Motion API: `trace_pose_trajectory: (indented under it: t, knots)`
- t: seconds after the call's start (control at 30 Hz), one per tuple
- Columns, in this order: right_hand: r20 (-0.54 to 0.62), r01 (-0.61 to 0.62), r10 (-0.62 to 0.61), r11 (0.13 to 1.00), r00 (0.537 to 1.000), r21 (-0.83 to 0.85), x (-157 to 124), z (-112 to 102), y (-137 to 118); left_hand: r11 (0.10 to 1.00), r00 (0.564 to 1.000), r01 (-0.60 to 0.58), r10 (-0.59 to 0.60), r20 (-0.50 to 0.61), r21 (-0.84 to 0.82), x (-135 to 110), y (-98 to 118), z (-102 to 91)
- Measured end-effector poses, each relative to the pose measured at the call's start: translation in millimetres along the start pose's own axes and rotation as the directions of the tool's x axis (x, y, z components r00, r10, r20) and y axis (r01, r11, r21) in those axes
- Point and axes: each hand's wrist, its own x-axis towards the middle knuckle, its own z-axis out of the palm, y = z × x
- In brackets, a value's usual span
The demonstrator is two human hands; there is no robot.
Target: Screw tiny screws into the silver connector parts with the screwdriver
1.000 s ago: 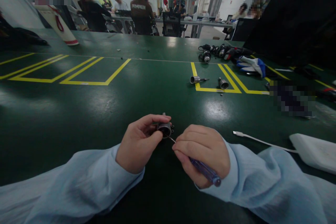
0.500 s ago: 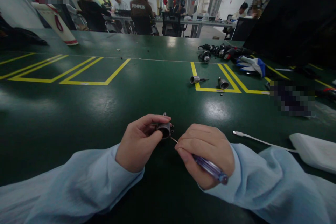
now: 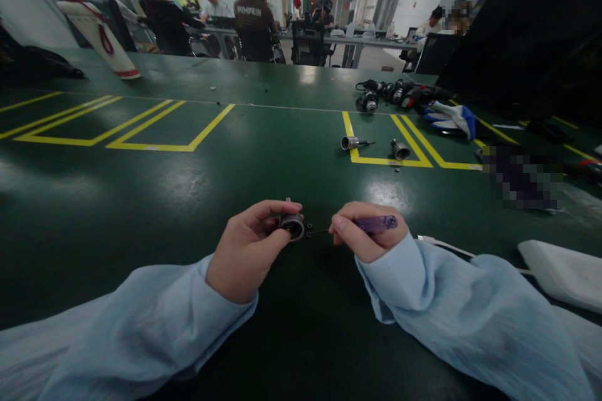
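Note:
Between the thumb and fingers of my left hand is a small round metal housing, its hollow mouth turned toward me and a thin stub rising at its top. My right hand is closed around the purple, see-through handle of a screwdriver. Its thin shaft points left, and the tip is at two tiny dark ring-like parts just right of the housing. Whether the tip sits inside one of them I cannot tell.
Beyond my hands lie two metal cup-shaped parts near yellow tape lines. Dark cabled parts and a blue-white glove lie farther back. A white power brick with a cable is at right. People sit at tables behind.
My right hand has moved up and turned, so the screwdriver now lies nearly level with its tip at the tiny rings. My left hand has tilted the housing slightly.

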Motion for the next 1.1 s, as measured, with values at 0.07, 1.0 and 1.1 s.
trace_pose_trajectory:
  t: [0.07,1.0,1.1]
  knots:
    - [0.02,0.002,-0.001,1.0,1.0,-0.005,0,0,1,1.0,1.0,-0.001,0.001,-0.001,-0.007,-1,1,0.4]
    - [0.04,0.296,-0.298,0.954,0.954,0.042,2,-1,-5,0.999,1.0,0.004,-0.004,0.0,-0.041,4,-10,-3.1]
    - [0.112,0.428,-0.42,0.902,0.9,-0.054,1,-1,-5,1.0,1.0,-0.004,0.004,0.004,-0.028,3,-9,-2.4]
